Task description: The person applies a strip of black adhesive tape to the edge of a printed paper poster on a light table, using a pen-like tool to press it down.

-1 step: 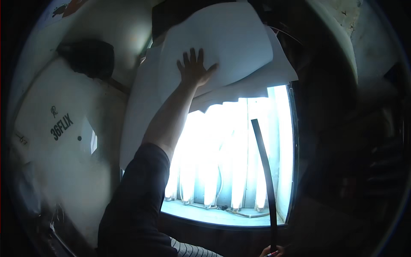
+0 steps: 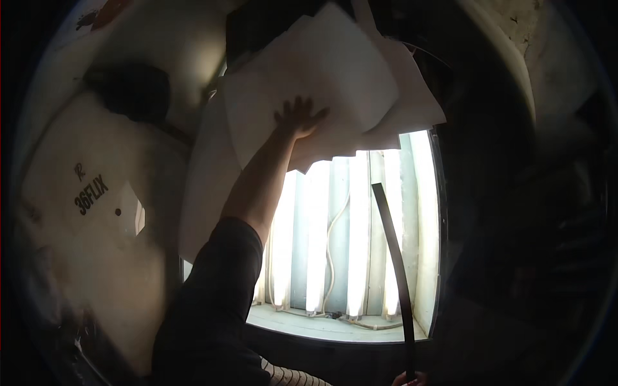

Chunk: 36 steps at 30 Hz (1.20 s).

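My left hand [image 2: 301, 118] presses flat with spread fingers on a large pale sheet [image 2: 309, 71]. That sheet lies over other pale sheets [image 2: 412, 83] at the far end of a box with lit tube lamps [image 2: 357, 238]. At the lower edge my right hand [image 2: 410, 378], mostly cut off by the frame, is closed around the bottom end of a long, thin, dark strip [image 2: 394, 251]. The strip stands up across the right side of the lit box, bowing slightly, with its free tip near the torn-looking sheet edge.
A pale panel [image 2: 90, 270] with dark lettering fills the left side. A black bundle [image 2: 132, 90] lies at its upper end. The box's near rim [image 2: 341, 336] runs below the lamps, with a loose cable [image 2: 331, 257] inside. Deep shadow covers the right side.
The top sheet has turned and shifted under my left hand, and that hand is slightly lower. The strip's tip has moved slightly left. The picture is darker, so the lamps show more clearly.
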### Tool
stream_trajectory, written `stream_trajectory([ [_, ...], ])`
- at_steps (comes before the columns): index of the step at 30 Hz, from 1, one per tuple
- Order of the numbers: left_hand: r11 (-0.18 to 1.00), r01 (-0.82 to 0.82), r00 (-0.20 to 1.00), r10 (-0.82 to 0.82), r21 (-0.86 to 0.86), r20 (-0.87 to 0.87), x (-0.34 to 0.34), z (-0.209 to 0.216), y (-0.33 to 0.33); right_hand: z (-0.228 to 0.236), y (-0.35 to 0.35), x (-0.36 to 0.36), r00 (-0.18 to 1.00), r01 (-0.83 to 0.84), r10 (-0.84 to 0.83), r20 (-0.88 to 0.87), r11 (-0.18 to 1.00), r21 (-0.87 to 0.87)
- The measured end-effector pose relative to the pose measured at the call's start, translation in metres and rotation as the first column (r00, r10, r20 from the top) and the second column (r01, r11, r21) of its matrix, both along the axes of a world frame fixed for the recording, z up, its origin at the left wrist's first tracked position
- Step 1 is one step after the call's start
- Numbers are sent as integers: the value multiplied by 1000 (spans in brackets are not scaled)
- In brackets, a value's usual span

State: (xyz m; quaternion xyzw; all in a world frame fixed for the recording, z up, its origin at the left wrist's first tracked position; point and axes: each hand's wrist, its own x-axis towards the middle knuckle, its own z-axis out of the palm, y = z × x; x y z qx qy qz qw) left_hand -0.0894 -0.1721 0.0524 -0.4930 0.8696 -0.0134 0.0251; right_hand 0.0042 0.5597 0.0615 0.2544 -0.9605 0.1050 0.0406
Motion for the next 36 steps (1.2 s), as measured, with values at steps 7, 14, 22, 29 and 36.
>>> stream_trajectory([
  [7,980,137,940,-83,142,-330,18,5,8,23,-15,-4,999,-27,26,24,999,40],
  [14,991,-74,978,51,-109,-201,339,-10,75,45,-52,-25,983,-163,171,-68,981,107],
  [22,973,-103,990,120,207,-74,395,-39,330,19,-52,-42,974,-226,226,-17,974,-17],
  [29,835,371,854,-134,408,-502,271,1,471,-41,-2,-41,845,-371,438,-306,893,253],
  [36,909,408,891,-374,91,-255,229,-18,336,-2,-8,-11,967,-249,244,77,966,70],
])
